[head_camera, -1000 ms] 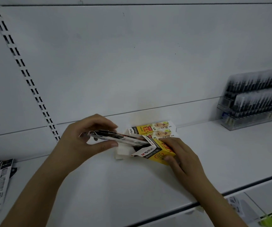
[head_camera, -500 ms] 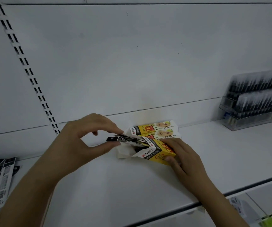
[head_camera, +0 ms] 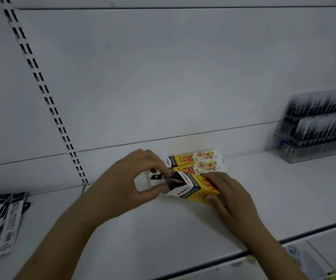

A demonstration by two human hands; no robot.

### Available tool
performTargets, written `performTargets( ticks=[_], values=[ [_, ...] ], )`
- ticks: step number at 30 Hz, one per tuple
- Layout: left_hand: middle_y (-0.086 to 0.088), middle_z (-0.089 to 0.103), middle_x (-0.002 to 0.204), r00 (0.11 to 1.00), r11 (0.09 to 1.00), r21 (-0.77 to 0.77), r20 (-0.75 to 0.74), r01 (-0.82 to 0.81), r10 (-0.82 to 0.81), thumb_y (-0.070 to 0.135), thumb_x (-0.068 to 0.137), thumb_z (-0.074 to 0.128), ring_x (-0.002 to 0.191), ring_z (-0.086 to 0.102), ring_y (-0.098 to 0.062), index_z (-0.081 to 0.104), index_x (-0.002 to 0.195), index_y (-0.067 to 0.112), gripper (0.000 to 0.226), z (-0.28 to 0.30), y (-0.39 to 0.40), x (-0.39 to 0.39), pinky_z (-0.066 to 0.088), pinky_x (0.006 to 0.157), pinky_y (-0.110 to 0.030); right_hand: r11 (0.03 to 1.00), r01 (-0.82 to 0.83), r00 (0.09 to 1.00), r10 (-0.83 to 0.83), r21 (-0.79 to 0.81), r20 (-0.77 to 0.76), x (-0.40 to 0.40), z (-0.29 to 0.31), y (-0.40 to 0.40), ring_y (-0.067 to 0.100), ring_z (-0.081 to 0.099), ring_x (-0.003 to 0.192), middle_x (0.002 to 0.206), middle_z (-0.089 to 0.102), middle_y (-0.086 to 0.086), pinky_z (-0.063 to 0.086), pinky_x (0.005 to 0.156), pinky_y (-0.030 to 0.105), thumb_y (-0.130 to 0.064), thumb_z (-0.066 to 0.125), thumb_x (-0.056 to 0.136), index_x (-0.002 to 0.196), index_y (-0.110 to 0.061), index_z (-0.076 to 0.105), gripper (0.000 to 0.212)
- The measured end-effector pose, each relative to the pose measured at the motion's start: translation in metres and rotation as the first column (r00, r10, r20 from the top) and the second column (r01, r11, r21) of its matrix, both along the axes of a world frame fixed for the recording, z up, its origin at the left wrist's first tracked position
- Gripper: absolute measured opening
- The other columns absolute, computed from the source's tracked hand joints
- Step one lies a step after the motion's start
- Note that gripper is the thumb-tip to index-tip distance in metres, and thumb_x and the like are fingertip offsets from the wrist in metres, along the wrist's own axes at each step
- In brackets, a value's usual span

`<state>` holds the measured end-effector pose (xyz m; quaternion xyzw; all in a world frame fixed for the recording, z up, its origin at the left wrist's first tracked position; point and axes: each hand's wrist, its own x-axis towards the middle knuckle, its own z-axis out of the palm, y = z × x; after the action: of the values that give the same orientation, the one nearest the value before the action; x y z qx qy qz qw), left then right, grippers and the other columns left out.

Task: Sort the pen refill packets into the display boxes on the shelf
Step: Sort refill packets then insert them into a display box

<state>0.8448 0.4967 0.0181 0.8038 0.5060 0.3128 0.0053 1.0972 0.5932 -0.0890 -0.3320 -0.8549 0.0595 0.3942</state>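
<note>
Holding: the left hand (head_camera: 126, 184) is pinching a bundle of dark, narrow pen refill packets (head_camera: 166, 178) between thumb and curled fingers (head_camera: 159, 168), right at the mouth of the box.
Box in hand: a yellow cardboard display box with a white and black open flap (head_camera: 195, 188) is lying on its side on the white shelf (head_camera: 163, 235), its open end facing left.
Packets' place: the bundle is sitting mostly inside the open end, with only its dark left tip sticking out beside the left thumb.
Right hand: the right hand (head_camera: 229, 197) is gripping the yellow box, fingers lying over its top and the thumb pressing its near side.
Behind: two more long yellow and white display boxes (head_camera: 195, 163) are lying side by side against the back wall, touching the held box.
Far left: loose flat black and white refill packets (head_camera: 3, 217) are lying fanned on the shelf, well apart from the hands.
Far right: a clear plastic rack of dark pens (head_camera: 321, 126) is standing on the shelf, blurred.
</note>
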Motion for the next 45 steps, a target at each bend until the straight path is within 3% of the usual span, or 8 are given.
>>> performTargets(
  ticks=[4, 8, 13, 25, 30, 33, 39, 45],
  values=[
    [0.020, 0.063, 0.091, 0.998, 0.999, 0.033, -0.060, -0.015, 0.017, 0.035, 0.081, 0.069, 0.085, 0.058, -0.004, 0.071, 0.091, 0.033, 0.010, -0.006, 0.010, 0.006, 0.053, 0.069, -0.033, 1.000, -0.006, 0.999, 0.005, 0.014, 0.051, -0.002, 0.000, -0.001, 0.007, 0.054, 0.112, 0.130, 0.058, -0.010, 0.039, 0.089, 0.019, -0.057, 0.029, 0.099, 0.134, -0.027, 0.051, 0.051],
    [0.014, 0.062, 0.090, 0.995, 0.999, 0.035, -0.098, -0.020, 0.023, 0.026, 0.078, 0.079, 0.083, 0.053, -0.003, 0.071, 0.084, 0.028, 0.010, -0.018, 0.023, 0.014, 0.053, 0.061, -0.032, 1.000, 0.011, 0.997, -0.013, 0.029, 0.081, -0.001, 0.000, -0.001, 0.010, 0.056, 0.113, 0.129, 0.060, -0.007, 0.042, 0.089, 0.022, -0.057, 0.029, 0.099, 0.134, -0.025, 0.054, 0.054],
    [0.018, 0.063, 0.093, 0.996, 0.999, -0.042, 0.084, -0.034, 0.037, 0.028, 0.078, 0.081, 0.087, 0.061, -0.005, 0.068, 0.096, 0.031, 0.022, -0.023, 0.022, 0.007, 0.046, 0.066, -0.014, 0.999, 0.031, 0.998, -0.034, 0.044, 0.055, 0.001, 0.002, -0.001, 0.009, 0.057, 0.107, 0.125, 0.062, -0.007, 0.042, 0.085, 0.021, -0.058, 0.027, 0.099, 0.130, -0.024, 0.057, 0.055],
    [0.018, 0.068, 0.083, 0.987, 0.987, -0.013, -0.008, -0.161, 0.161, 0.034, 0.082, 0.072, 0.076, 0.061, -0.001, 0.076, 0.097, 0.033, 0.016, -0.029, 0.019, 0.005, 0.054, 0.069, -0.029, 0.996, 0.018, 0.998, -0.023, 0.082, 0.056, -0.001, 0.002, -0.003, 0.010, 0.055, 0.109, 0.124, 0.064, -0.005, 0.042, 0.088, 0.023, -0.056, 0.027, 0.100, 0.130, -0.024, 0.055, 0.052],
    [0.017, 0.067, 0.073, 0.980, 0.978, 0.084, -0.047, -0.190, 0.194, 0.033, 0.077, 0.068, 0.071, 0.054, -0.004, 0.075, 0.082, 0.032, 0.009, -0.038, 0.022, 0.021, 0.040, 0.060, -0.017, 0.996, 0.017, 0.998, -0.022, 0.087, 0.057, -0.001, 0.001, -0.002, 0.009, 0.054, 0.109, 0.124, 0.064, -0.004, 0.042, 0.087, 0.023, -0.056, 0.028, 0.100, 0.130, -0.023, 0.055, 0.052],
    [0.017, 0.070, 0.076, 0.973, 0.965, 0.128, 0.012, -0.229, 0.229, 0.033, 0.077, 0.072, 0.061, 0.045, 0.001, 0.076, 0.082, 0.033, 0.006, -0.043, 0.027, 0.028, 0.038, 0.057, -0.018, 0.998, 0.025, 0.999, -0.028, 0.066, 0.042, 0.000, 0.001, -0.002, 0.009, 0.055, 0.109, 0.124, 0.063, -0.005, 0.043, 0.086, 0.023, -0.057, 0.028, 0.100, 0.130, -0.023, 0.057, 0.054],
    [0.023, 0.064, 0.091, 0.980, 0.976, 0.135, 0.120, -0.172, 0.156, 0.051, 0.080, 0.064, 0.086, 0.052, -0.002, 0.073, 0.101, 0.033, 0.029, -0.037, 0.019, 0.013, 0.043, 0.072, -0.017, 0.999, 0.031, 0.999, -0.031, 0.029, -0.012, 0.001, 0.000, 0.000, 0.005, 0.052, 0.108, 0.125, 0.062, -0.006, 0.039, 0.083, 0.018, -0.059, 0.028, 0.099, 0.129, -0.023, 0.057, 0.055],
    [0.022, 0.065, 0.087, 0.957, 0.947, 0.181, 0.164, -0.267, 0.238, 0.048, 0.080, 0.064, 0.081, 0.055, -0.005, 0.067, 0.094, 0.039, 0.017, -0.038, 0.017, 0.019, 0.043, 0.072, -0.020, 1.000, 0.017, 1.000, -0.016, 0.018, -0.022, 0.002, 0.000, 0.001, 0.005, 0.055, 0.107, 0.126, 0.061, -0.010, 0.041, 0.082, 0.018, -0.059, 0.029, 0.099, 0.130, -0.027, 0.055, 0.052]
  ],
)
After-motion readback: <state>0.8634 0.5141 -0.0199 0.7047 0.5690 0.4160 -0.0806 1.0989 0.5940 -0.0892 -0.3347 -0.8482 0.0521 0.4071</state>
